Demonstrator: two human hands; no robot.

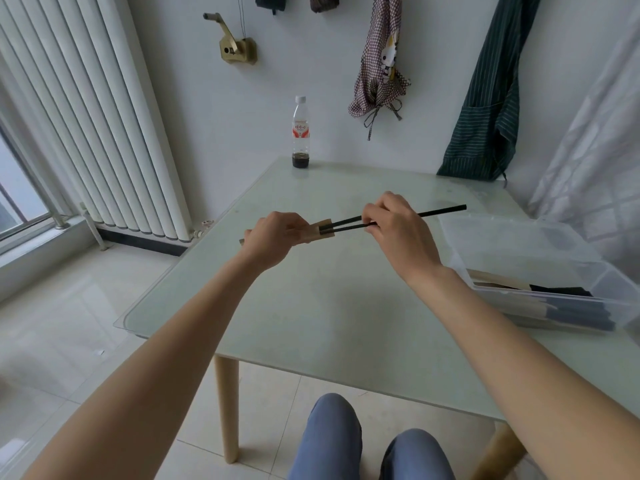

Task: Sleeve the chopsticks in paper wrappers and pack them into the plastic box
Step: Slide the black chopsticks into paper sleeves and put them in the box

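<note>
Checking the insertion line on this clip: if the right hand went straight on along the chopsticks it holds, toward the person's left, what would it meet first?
Most likely the paper wrapper, whose open mouth already takes the tips of the chopsticks, and just behind it the left hand gripping it. The right hand has only a short stretch of bare sticks between.

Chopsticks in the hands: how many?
2. Both chopsticks are black, pinched by the right hand, tips entering the paper wrapper held by the left hand. More lie in the plastic box, uncountable.
</note>
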